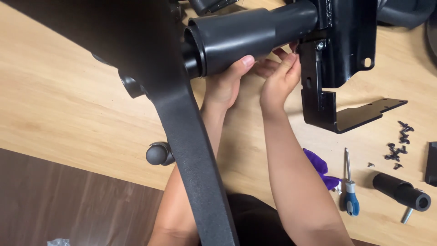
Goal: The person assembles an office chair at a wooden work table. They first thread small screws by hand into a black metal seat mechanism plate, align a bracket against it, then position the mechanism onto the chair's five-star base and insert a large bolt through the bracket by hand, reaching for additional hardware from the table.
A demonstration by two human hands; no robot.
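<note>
An office chair base lies tipped over the wooden table, with a black plastic column cover (248, 34) running into a black metal seat plate (346, 41). My left hand (227, 82) grips the underside of the column cover. My right hand (280, 75) reaches up beside it, fingertips pinched on something small at the joint where the column meets the plate; what it holds is hidden. One textured black base leg (191, 150) crosses the foreground, ending at a caster (158, 154).
On the light wooden table (68, 100) at the right lie a blue-handled screwdriver (349, 187), a purple cloth (321, 168), several black screws (398, 146), a short black cylinder (403, 191) and an L-shaped bracket (359, 116). Dark wood floor (68, 200) lies below the table edge.
</note>
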